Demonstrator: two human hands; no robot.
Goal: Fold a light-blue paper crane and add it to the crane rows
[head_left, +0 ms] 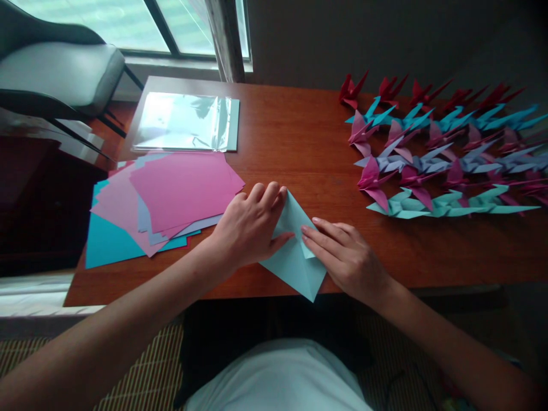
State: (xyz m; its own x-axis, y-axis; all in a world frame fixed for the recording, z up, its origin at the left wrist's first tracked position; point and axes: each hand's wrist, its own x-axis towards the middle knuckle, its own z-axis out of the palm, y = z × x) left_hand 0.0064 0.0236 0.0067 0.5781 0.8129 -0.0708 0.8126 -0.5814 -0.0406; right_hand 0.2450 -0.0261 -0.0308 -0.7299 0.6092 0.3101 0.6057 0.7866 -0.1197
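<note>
A light aqua sheet of origami paper lies partly folded at the table's front edge, its lower corner jutting past the edge. A small flap is turned over near its middle. My left hand is closed on the paper's upper left side, thumb on the surface and fingers bent at the top corner. From the right, my right hand grips the paper's right side, fingers together on the folded flap; its thumb is hidden underneath.
Loose coloured paper sheets are fanned out at the left of the wooden table. Behind them lies a clear plastic packet of pale paper. Rows of folded paper cranes stand at right. A chair is by the window.
</note>
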